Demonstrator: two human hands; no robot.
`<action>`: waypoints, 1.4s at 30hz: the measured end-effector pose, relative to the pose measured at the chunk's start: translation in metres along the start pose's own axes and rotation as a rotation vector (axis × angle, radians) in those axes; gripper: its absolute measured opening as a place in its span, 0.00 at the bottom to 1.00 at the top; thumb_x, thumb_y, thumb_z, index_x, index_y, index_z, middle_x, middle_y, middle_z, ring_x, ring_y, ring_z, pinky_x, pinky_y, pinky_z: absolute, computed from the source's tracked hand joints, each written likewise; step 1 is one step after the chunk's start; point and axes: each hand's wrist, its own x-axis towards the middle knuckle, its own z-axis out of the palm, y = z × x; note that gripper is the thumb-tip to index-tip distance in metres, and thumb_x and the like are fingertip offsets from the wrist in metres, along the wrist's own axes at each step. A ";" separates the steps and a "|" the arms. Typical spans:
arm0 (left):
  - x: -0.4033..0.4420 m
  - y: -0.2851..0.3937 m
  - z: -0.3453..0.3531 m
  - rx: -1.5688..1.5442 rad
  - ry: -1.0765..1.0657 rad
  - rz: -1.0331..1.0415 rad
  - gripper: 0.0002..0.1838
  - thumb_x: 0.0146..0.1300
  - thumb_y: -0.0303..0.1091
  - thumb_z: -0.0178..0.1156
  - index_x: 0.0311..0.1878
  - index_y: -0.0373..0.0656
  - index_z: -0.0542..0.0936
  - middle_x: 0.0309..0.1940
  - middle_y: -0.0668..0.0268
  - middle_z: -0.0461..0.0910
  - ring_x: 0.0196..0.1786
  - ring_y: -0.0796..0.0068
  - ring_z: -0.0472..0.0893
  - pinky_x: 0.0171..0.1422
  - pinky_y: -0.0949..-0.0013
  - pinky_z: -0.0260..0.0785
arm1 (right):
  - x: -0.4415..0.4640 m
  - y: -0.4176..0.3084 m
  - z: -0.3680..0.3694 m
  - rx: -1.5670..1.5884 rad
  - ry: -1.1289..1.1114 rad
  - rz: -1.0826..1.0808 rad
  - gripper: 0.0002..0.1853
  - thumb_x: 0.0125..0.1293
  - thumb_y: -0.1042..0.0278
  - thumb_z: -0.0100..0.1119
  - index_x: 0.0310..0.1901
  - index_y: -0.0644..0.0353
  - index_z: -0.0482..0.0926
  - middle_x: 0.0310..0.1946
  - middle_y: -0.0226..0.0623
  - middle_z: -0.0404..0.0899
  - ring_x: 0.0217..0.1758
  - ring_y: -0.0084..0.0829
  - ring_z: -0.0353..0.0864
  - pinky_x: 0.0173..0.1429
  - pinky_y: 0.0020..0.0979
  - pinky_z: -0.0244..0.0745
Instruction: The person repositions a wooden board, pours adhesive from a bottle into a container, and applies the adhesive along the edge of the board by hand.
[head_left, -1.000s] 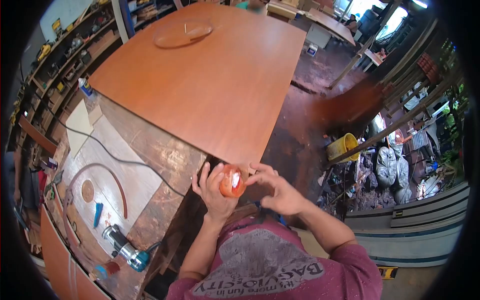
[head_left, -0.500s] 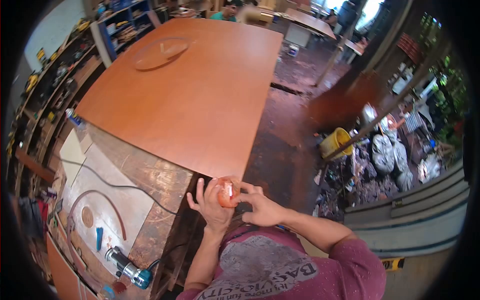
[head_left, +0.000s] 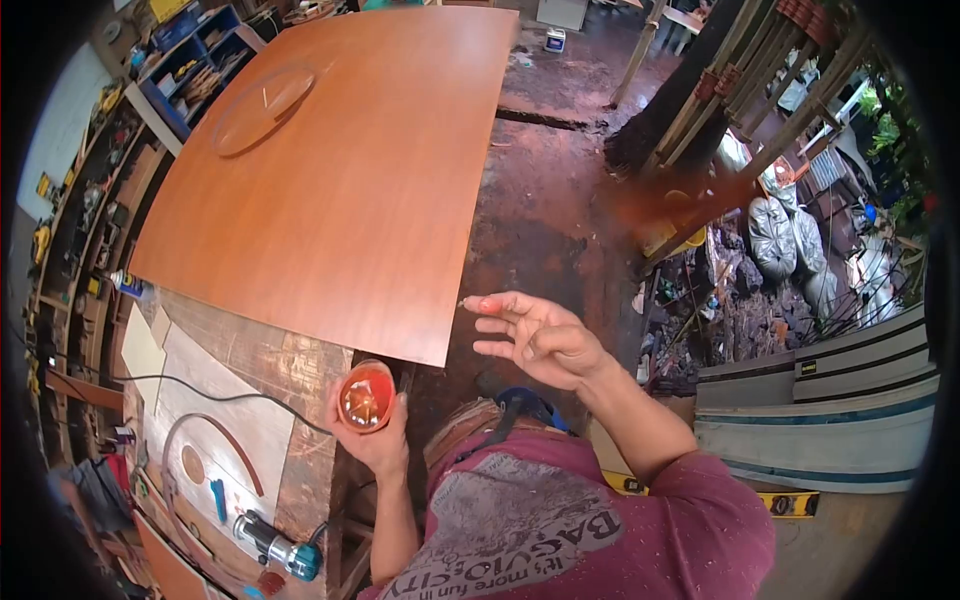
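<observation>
An orange-red cup (head_left: 367,398) with shiny red-orange stuff inside is held in my left hand (head_left: 378,440), its opening facing up toward me. My right hand (head_left: 540,340) is raised beside the corner of a large reddish-brown panel (head_left: 330,190). Red-orange smears mark its index finger, and the fingers are spread with nothing visible between them. The fingertip is close to the panel's edge; whether it touches cannot be made out. A curved thin strip (head_left: 226,150) lies on the panel's far left part.
On the worktable (head_left: 250,335) left of me lie a power tool (head_left: 280,550), a blue object (head_left: 219,498), a curved brown strip (head_left: 235,448) and a black cable (head_left: 240,397). Shelves stand at the left. A post (head_left: 640,50) and silver bags (head_left: 772,235) are at the right.
My hands have moved apart: the left has gone left and tilted the cup upward, while the right has left the cup and risen beside the panel corner. The view has shifted.
</observation>
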 end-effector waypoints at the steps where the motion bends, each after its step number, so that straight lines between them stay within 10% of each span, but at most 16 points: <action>1: 0.002 0.003 0.000 0.000 0.012 -0.005 0.49 0.49 0.23 0.82 0.72 0.38 0.65 0.72 0.53 0.68 0.80 0.52 0.63 0.86 0.47 0.53 | 0.001 0.003 -0.008 0.013 0.005 0.002 0.35 0.57 0.85 0.54 0.71 0.59 0.74 0.73 0.33 0.71 0.72 0.29 0.71 0.79 0.45 0.64; 12: 0.020 0.017 -0.019 0.054 0.127 0.009 0.47 0.56 0.31 0.81 0.74 0.35 0.65 0.69 0.54 0.70 0.72 0.58 0.72 0.80 0.53 0.64 | -0.003 -0.030 0.028 0.413 -0.292 0.312 0.40 0.67 0.77 0.60 0.79 0.61 0.58 0.79 0.40 0.61 0.74 0.43 0.72 0.69 0.64 0.79; 17: 0.014 0.018 -0.019 0.008 0.239 -0.009 0.47 0.56 0.33 0.81 0.74 0.34 0.65 0.68 0.53 0.71 0.71 0.58 0.73 0.79 0.53 0.64 | -0.032 -0.061 0.031 0.392 -0.471 0.378 0.55 0.56 0.53 0.75 0.81 0.63 0.54 0.82 0.63 0.47 0.72 0.50 0.70 0.52 0.50 0.92; 21: 0.012 0.027 -0.009 0.067 0.240 -0.028 0.47 0.55 0.34 0.82 0.73 0.34 0.65 0.68 0.53 0.71 0.71 0.58 0.73 0.79 0.53 0.64 | -0.025 -0.063 0.023 0.431 -0.672 0.305 0.52 0.58 0.56 0.72 0.80 0.64 0.56 0.80 0.65 0.52 0.64 0.46 0.75 0.53 0.48 0.93; 27: 0.023 0.033 -0.003 -0.059 0.221 -0.015 0.48 0.55 0.34 0.81 0.75 0.35 0.64 0.69 0.54 0.70 0.71 0.58 0.72 0.78 0.53 0.65 | -0.002 -0.050 -0.046 0.394 -0.413 -0.046 0.40 0.66 0.58 0.69 0.75 0.65 0.65 0.74 0.66 0.61 0.59 0.44 0.79 0.50 0.46 0.92; 30: 0.020 0.047 -0.006 -0.044 0.223 -0.133 0.50 0.56 0.35 0.81 0.77 0.35 0.62 0.71 0.55 0.69 0.72 0.59 0.72 0.77 0.54 0.66 | 0.006 -0.002 -0.093 0.271 -0.117 -0.088 0.23 0.71 0.68 0.63 0.66 0.61 0.74 0.66 0.51 0.75 0.53 0.37 0.81 0.46 0.38 0.88; 42: 0.009 0.052 -0.041 0.008 -0.037 -0.107 0.53 0.54 0.48 0.82 0.77 0.38 0.63 0.69 0.58 0.70 0.71 0.58 0.71 0.77 0.55 0.65 | 0.011 0.190 -0.135 -0.065 0.350 -0.168 0.34 0.58 0.86 0.56 0.69 0.57 0.74 0.55 0.33 0.74 0.48 0.22 0.78 0.51 0.24 0.77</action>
